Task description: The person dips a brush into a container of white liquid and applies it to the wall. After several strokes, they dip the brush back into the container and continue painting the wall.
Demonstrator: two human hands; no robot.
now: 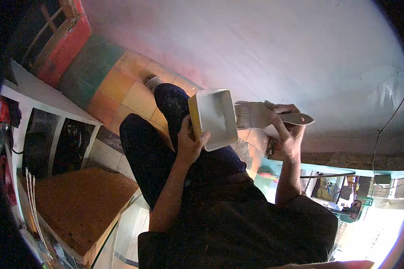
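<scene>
My left hand [192, 142] is closed around a rectangular plastic tub [214, 117], yellowish on the outside and pale inside, with the thumb over its near rim. The tub is tilted so that its whitish inside faces the camera. In my right hand [288, 130] is a wide flat paintbrush [255, 115], gripped by its handle. Its bristles point at the tub and end right beside the rim. The brush's pale handle, with a hole near its end, sticks out past my fingers.
A painted wall [274, 54] stretches across the front, with a dark cable [380, 132] hanging at right. Orange tiles [134, 92] cover the floor beyond my legs. To the left stand a white shelf unit [54, 96] and a brown wooden board [78, 204]. A red frame [74, 51] rises behind.
</scene>
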